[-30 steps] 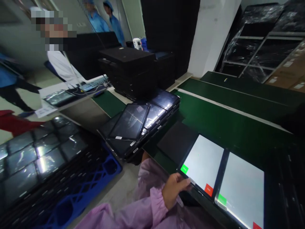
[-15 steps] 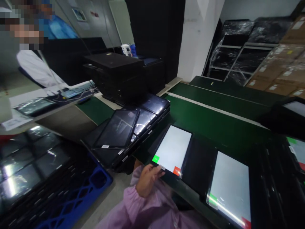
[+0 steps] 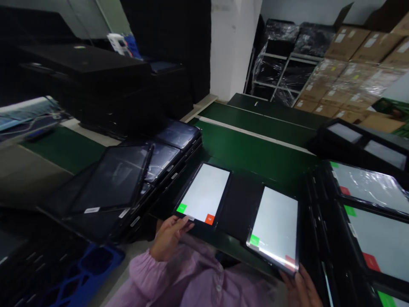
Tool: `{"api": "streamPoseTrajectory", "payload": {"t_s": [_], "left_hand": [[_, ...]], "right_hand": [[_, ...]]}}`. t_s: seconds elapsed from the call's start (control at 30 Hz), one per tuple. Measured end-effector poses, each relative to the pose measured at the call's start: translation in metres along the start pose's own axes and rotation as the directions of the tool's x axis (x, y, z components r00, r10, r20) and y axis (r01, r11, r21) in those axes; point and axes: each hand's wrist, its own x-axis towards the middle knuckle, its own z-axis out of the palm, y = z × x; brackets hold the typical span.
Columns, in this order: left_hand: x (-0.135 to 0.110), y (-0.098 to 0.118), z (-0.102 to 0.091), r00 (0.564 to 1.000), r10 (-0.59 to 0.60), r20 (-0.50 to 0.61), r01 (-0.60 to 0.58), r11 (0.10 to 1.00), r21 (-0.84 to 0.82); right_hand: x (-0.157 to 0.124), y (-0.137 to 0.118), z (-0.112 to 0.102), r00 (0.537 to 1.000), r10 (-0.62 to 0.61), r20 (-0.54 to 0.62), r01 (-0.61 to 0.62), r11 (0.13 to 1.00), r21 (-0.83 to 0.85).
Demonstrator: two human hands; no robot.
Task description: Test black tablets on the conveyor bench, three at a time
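Observation:
My left hand [image 3: 169,238] pinches the near edge of a tablet [image 3: 206,192] with a white lit screen, a green square and a red square at its near corners. To the right lies a second lit tablet [image 3: 277,224], tilted a little, with the same squares and a streak of glare. Its near right corner is between the thumb and fingers of my right hand [image 3: 300,285], partly cut off by the frame's lower edge. A black surface [image 3: 238,204] shows between the two tablets.
Dark-screened tablets [image 3: 118,175] are stacked in black trays at the left. Several lit tablets [image 3: 383,230] lie in stacked trays at the right. A blue crate [image 3: 99,273] stands low at the left. Behind the green bench [image 3: 243,145] are cartons [image 3: 351,72] and a wrapped rack.
The view has swung right, bringing more of the right-hand tray stack into sight. My right hand has appeared at the right tablet's corner. My left hand keeps its hold on the left tablet.

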Motion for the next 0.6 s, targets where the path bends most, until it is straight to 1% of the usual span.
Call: {"api": "streamPoseTrajectory", "payload": {"t_s": [0.07, 0.23, 0.37, 0.47, 0.53, 0.6], "left_hand": [[0.001, 0.001, 0.0, 1.0, -0.004, 0.001, 0.004, 1.0, 0.009], [0.002, 0.006, -0.003, 1.0, -0.029, 0.0, 0.029, 0.997, 0.065], [0.004, 0.013, -0.007, 0.997, -0.077, 0.008, 0.076, 0.991, 0.113], [0.007, 0.016, -0.006, 0.994, -0.11, -0.008, 0.11, 0.985, 0.129], [0.007, 0.016, -0.004, 0.995, -0.097, 0.0, 0.096, 0.986, 0.134], [0.006, 0.014, -0.003, 0.997, -0.081, 0.013, 0.077, 0.982, 0.171]], "right_hand": [[-0.005, -0.001, 0.007, 0.999, 0.032, 0.002, -0.032, 0.998, 0.058], [-0.02, -0.01, 0.028, 0.999, 0.044, -0.006, -0.043, 0.997, 0.058], [-0.026, -0.017, 0.04, 0.997, 0.078, 0.026, -0.08, 0.993, 0.09], [-0.028, -0.021, 0.043, 0.996, 0.089, 0.022, -0.091, 0.991, 0.096], [-0.027, -0.023, 0.04, 0.996, 0.091, 0.016, -0.092, 0.993, 0.08], [-0.024, -0.026, 0.033, 0.992, 0.122, 0.029, -0.122, 0.992, 0.009]]}}
